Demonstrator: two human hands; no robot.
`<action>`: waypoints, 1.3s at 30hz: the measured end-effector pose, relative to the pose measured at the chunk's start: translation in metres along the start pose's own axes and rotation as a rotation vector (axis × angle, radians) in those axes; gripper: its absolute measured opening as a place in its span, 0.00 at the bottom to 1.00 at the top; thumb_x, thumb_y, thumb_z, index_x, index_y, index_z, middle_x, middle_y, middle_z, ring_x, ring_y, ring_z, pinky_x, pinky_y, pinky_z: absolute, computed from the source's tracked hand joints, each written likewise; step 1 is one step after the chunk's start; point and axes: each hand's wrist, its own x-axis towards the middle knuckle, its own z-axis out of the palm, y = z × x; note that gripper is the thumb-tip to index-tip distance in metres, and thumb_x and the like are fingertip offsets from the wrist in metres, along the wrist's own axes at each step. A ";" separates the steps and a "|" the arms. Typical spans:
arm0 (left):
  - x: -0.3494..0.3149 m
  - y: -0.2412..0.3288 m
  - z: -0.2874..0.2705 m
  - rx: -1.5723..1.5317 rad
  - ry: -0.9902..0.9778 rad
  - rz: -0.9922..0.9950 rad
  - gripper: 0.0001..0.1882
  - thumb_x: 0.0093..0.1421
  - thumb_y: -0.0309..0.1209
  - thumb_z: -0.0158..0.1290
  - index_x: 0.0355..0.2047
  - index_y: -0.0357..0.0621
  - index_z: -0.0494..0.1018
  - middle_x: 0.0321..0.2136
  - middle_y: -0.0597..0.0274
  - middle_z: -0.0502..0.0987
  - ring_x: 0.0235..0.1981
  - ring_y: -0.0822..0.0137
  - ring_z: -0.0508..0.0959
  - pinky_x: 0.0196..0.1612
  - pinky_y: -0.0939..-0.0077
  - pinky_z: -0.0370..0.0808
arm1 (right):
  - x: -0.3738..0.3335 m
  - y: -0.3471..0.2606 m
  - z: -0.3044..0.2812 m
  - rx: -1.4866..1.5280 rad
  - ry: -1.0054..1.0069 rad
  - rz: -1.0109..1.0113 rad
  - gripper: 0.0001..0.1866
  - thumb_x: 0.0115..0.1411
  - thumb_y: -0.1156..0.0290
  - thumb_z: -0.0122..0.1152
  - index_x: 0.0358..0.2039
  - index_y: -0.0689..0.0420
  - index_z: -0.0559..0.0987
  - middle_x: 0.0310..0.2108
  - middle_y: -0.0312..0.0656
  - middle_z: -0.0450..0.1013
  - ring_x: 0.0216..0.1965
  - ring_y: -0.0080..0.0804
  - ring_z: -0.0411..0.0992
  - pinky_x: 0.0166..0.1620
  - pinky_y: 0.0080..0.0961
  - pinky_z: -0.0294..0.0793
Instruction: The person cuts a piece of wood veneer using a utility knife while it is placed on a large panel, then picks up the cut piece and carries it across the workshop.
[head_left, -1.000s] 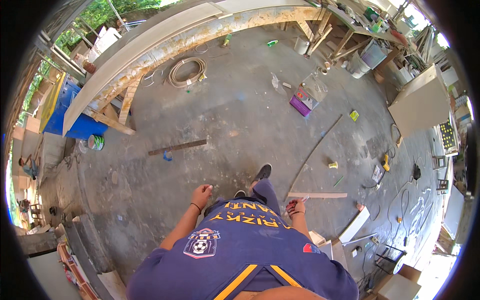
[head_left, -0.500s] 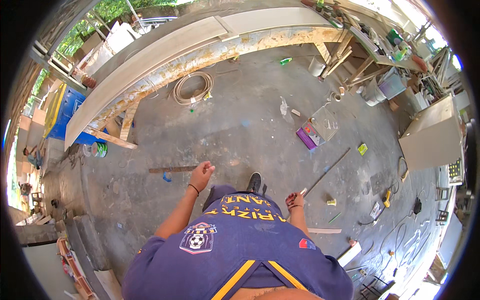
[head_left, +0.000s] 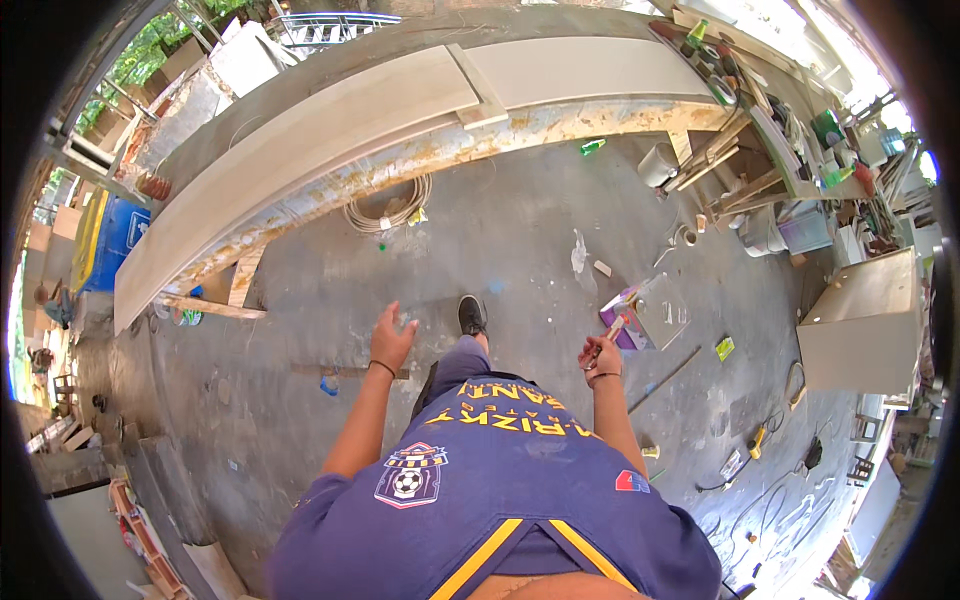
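While boards [head_left: 590,72] lie along the surface [head_left: 545,128] curving across the far side, the floor [head_left: 250,430] before it carries scattered things. A hose [head_left: 372,224] lies coiled by the surface's front edge, a green bottle [head_left: 593,146] lies to the right of it, and a bucket [head_left: 657,165] stands near the surface's right end. A cabinet [head_left: 860,320] stands well to the right, and a blue bin [head_left: 118,240] sits at the far left. Nearer, a dark bar [head_left: 318,371] lies partly hidden behind the left forearm, with a blue ring [head_left: 328,385] just beside it. A rod [head_left: 668,377] slants across the floor right of the right forearm, near a yellow-green packet [head_left: 724,348]. Directly beyond the right grip [head_left: 600,358], a purple box [head_left: 612,308] and a clear case [head_left: 664,310] lie in the way. The small item [head_left: 615,327] is in that grip, fingers clenched round it, its end jutting past them toward the box; its kind is too small to tell. The left grip [head_left: 393,338] is released, fingers spread above the floor.
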 end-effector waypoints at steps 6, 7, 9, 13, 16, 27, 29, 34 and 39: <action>0.152 0.033 -0.022 -0.144 0.064 0.066 0.32 0.52 0.41 0.58 0.53 0.37 0.64 0.49 0.46 0.71 0.50 0.52 0.71 0.53 0.63 0.67 | 0.017 -0.041 0.164 -0.295 -0.174 -0.109 0.17 0.53 0.71 0.52 0.44 0.51 0.63 0.29 0.39 0.70 0.23 0.26 0.69 0.23 0.26 0.70; 0.179 0.037 -0.025 -0.101 0.055 0.099 0.33 0.51 0.41 0.59 0.54 0.38 0.63 0.50 0.46 0.69 0.52 0.52 0.69 0.55 0.63 0.65 | 0.025 -0.049 0.188 -0.324 -0.192 -0.160 0.18 0.54 0.71 0.52 0.45 0.52 0.63 0.31 0.41 0.71 0.24 0.27 0.69 0.23 0.26 0.71; 0.228 0.043 -0.032 -0.003 0.038 0.171 0.36 0.49 0.42 0.60 0.55 0.40 0.61 0.53 0.46 0.66 0.56 0.51 0.65 0.57 0.64 0.63 | 0.033 -0.066 0.228 -0.362 -0.303 -0.175 0.17 0.54 0.73 0.51 0.45 0.54 0.62 0.36 0.43 0.72 0.28 0.29 0.72 0.25 0.26 0.73; 0.303 0.065 -0.040 0.400 -0.014 0.314 0.46 0.44 0.43 0.63 0.61 0.48 0.54 0.62 0.52 0.54 0.63 0.53 0.53 0.62 0.58 0.54 | 0.043 -0.085 0.306 -0.335 -0.398 -0.199 0.17 0.55 0.75 0.50 0.46 0.55 0.63 0.41 0.46 0.72 0.35 0.32 0.74 0.31 0.29 0.76; 0.355 0.077 -0.036 0.558 -0.126 0.250 0.51 0.41 0.43 0.65 0.63 0.56 0.49 0.65 0.57 0.44 0.66 0.54 0.45 0.64 0.50 0.48 | 0.062 -0.094 0.358 -0.312 -0.489 -0.177 0.19 0.54 0.76 0.50 0.47 0.57 0.62 0.45 0.48 0.70 0.42 0.35 0.73 0.38 0.31 0.76; 0.453 0.078 -0.035 0.700 -0.298 0.419 0.52 0.43 0.58 0.59 0.64 0.55 0.49 0.66 0.56 0.42 0.67 0.52 0.41 0.62 0.44 0.46 | 0.116 -0.121 0.460 -0.329 -0.502 -0.050 0.18 0.53 0.74 0.53 0.45 0.60 0.63 0.35 0.39 0.66 0.39 0.31 0.73 0.37 0.27 0.76; 0.467 0.071 -0.032 0.640 -0.217 0.462 0.49 0.46 0.61 0.54 0.64 0.53 0.50 0.65 0.54 0.45 0.67 0.52 0.43 0.62 0.44 0.47 | 0.111 -0.134 0.462 -0.324 -0.500 0.008 0.19 0.53 0.74 0.52 0.46 0.59 0.62 0.34 0.39 0.66 0.39 0.31 0.72 0.36 0.27 0.76; 0.552 0.035 -0.026 0.477 -0.010 0.252 0.42 0.55 0.63 0.42 0.60 0.45 0.57 0.61 0.49 0.56 0.64 0.51 0.52 0.61 0.46 0.47 | 0.105 -0.142 0.470 -0.366 -0.492 0.083 0.21 0.52 0.75 0.52 0.48 0.60 0.61 0.35 0.39 0.66 0.39 0.32 0.72 0.36 0.27 0.76; 0.648 0.030 -0.014 0.607 0.069 0.193 0.41 0.56 0.64 0.40 0.57 0.43 0.61 0.59 0.49 0.61 0.61 0.52 0.57 0.62 0.50 0.48 | 0.099 -0.151 0.473 -0.337 -0.410 0.144 0.23 0.51 0.76 0.53 0.48 0.61 0.61 0.36 0.40 0.65 0.40 0.33 0.72 0.36 0.27 0.76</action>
